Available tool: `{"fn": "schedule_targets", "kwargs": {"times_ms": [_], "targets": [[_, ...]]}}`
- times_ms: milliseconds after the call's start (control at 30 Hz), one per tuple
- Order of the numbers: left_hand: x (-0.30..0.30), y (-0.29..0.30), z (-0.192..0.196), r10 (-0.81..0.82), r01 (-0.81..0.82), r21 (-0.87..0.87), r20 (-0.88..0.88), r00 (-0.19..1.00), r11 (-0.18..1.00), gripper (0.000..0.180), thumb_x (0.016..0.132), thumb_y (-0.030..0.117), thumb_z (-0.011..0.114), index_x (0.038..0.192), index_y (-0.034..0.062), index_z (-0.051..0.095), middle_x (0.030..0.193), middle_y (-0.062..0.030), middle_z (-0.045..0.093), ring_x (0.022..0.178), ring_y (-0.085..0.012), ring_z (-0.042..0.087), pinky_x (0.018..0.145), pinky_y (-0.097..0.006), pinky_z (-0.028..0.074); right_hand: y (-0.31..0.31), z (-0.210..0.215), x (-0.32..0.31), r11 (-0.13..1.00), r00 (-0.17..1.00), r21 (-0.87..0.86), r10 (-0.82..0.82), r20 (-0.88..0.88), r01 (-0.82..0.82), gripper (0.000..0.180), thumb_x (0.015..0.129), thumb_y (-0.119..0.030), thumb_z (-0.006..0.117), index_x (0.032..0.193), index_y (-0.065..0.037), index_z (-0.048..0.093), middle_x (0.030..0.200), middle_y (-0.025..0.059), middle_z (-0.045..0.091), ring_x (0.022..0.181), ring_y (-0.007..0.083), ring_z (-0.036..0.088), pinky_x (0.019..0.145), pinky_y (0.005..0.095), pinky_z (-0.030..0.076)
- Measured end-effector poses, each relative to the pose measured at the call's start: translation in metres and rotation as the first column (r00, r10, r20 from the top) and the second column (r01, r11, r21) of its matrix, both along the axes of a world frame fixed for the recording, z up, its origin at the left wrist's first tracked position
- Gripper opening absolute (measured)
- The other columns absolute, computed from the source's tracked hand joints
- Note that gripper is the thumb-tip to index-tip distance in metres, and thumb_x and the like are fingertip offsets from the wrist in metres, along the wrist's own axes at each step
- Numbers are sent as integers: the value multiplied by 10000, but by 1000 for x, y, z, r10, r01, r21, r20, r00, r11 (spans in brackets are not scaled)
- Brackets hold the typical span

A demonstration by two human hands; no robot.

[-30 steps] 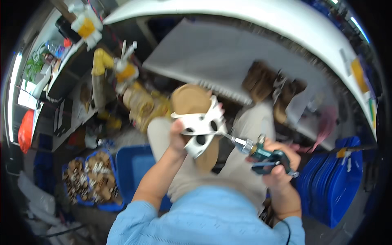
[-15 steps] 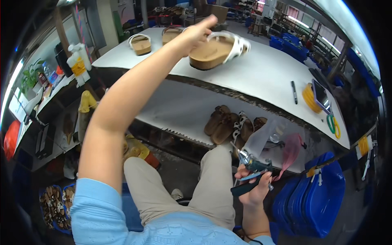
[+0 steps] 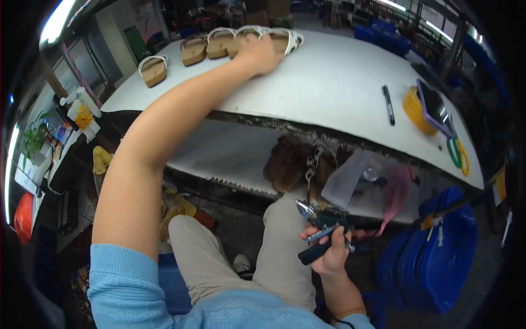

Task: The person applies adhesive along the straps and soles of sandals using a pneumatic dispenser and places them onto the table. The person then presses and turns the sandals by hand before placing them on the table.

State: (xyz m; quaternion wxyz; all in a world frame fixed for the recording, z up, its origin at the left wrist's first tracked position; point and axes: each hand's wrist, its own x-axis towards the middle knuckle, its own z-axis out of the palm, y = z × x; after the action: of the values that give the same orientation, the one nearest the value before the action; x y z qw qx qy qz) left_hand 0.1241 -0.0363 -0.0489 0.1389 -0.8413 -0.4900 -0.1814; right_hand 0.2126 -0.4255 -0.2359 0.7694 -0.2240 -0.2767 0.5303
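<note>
At the far edge of the white table, my left hand is closed around the near side of a tan-soled, white-strapped sandal. My palm and wrist hide part of it, and the fingertips are hard to make out. The sandal stands at the right end of a row with other sandals. Low at the right, my right hand grips a gun-shaped hand tool with a dark body, a silver collar and a thin metal tip. Its tip points up and left, above my knee.
A black marker, a yellow tape roll, a phone and green-and-yellow-handled scissors lie at the table's right. Brown sandals and a pink bag sit on the shelf below. Blue stacked chairs stand at right.
My left hand has moved farther back and a little left, carrying the sandal from above the table into the row. The right hand has shifted slightly left, still gripping the tool.
</note>
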Motion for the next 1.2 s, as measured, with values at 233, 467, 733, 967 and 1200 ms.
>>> {"fn": "schedule_targets", "kwargs": {"times_ms": [233, 467, 733, 967, 1200], "targets": [[-21, -60, 32, -417, 399, 199, 61, 907, 895, 380, 952, 330, 649, 1130, -3, 691, 1108, -200, 695, 971, -361, 683, 928, -387, 521, 4, -7, 11, 999, 998, -24, 40, -56, -42, 409, 990, -315, 632, 760, 5, 522, 953, 249, 699, 905, 342, 713, 852, 456, 569], [-79, -196, -151, -666, 671, 159, 416, 619, 724, 78, 793, -3, 694, 818, 17, 623, 749, -105, 577, 673, -255, 567, 604, -342, 447, 6, -32, 31, 994, 997, -99, -51, -60, 45, 392, 1019, -284, 581, 739, -19, 512, 946, 236, 704, 917, 330, 706, 844, 461, 553], [17, -69, -376, -2, 260, -506, 454, 891, 822, 584, 811, 353, 762, 1207, -30, 569, 1043, -233, 666, 998, -380, 643, 872, -431, 512, -2, -27, 19, 990, 999, -136, -35, 16, 37, 399, 1005, -320, 608, 778, 0, 533, 958, 251, 703, 934, 336, 704, 888, 478, 546], [-11, -64, -370, 246, 392, -666, 656, 714, 635, 489, 887, 242, 681, 1275, -11, 522, 1096, -228, 670, 1052, -368, 647, 903, -408, 514, -11, -29, 23, 972, 982, -188, -116, 148, 143, 438, 1026, -420, 536, 781, -57, 558, 906, 165, 669, 887, 275, 637, 809, 446, 555], [-124, -177, -269, 560, 860, -306, 828, 29, 409, 586, 951, 301, 637, 1440, 90, 393, 1337, -156, 562, 1144, -309, 625, 936, -467, 545, -14, -28, 1, 980, 980, -168, -74, 182, 105, 408, 1007, -368, 584, 784, -30, 538, 916, 204, 688, 876, 308, 682, 817, 458, 566]]}}
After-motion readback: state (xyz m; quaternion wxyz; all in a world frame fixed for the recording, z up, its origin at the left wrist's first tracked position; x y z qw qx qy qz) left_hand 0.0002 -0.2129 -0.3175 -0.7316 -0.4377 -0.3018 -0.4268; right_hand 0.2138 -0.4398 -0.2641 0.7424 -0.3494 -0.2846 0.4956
